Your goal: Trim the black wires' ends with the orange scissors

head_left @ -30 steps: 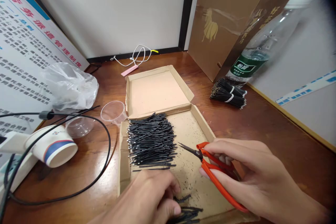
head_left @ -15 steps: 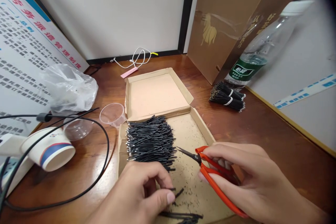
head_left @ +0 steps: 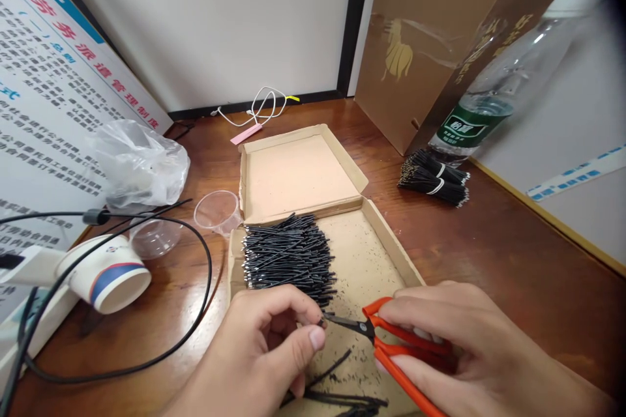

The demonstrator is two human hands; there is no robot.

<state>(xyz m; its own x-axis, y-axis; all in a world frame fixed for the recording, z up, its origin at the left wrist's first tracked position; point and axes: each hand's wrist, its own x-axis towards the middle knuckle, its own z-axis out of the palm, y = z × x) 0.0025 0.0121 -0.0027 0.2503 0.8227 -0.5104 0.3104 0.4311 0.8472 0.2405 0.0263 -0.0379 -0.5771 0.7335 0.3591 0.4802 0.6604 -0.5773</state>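
Apparently to steady it at the blades, the left hand (head_left: pixel 274 339) has thumb and forefinger clamped on a dark wire (head_left: pixel 321 322) over the box (head_left: pixel 392 246), leaving just its end exposed. The right hand (head_left: pixel 460 339) closes its fingers around the handles of the scissors (head_left: pixel 366 327), aiming their tips left at that end; whether they touch is unclear. Inside the box, a pile (head_left: pixel 286 254) of wires lies mostly crosswise, perhaps for easy picking, with scraps (head_left: pixel 335 376) and loose wires (head_left: pixel 342 397) nearer. The bag's (head_left: pixel 141 163) contents, far left, are indistinct.
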